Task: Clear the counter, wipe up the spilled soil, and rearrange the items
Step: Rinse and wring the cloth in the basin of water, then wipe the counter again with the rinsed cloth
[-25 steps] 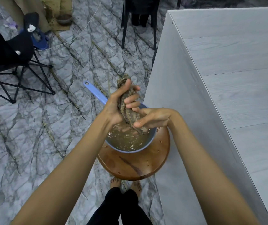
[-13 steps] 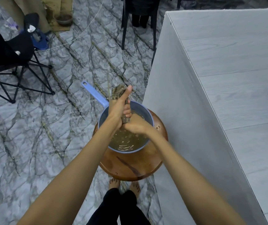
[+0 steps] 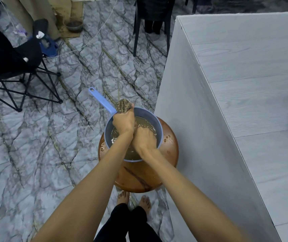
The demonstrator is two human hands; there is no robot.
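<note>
Over one blue dipper (image 3: 158,123) on one wooden stool (image 3: 139,179); left hand (image 3: 123,122) and right hand (image 3: 145,137) both clench one wet cloth (image 3: 123,104).

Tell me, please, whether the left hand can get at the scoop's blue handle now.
Probably, once freed: the left hand grips the cloth, but the handle lies bare just beside it.

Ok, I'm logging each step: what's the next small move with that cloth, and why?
Probably twist the rolled cloth to wring it. The left hand and right hand both grip it over the blue pan of muddy water, so it looks soaked and should drain before wiping the counter.
</note>
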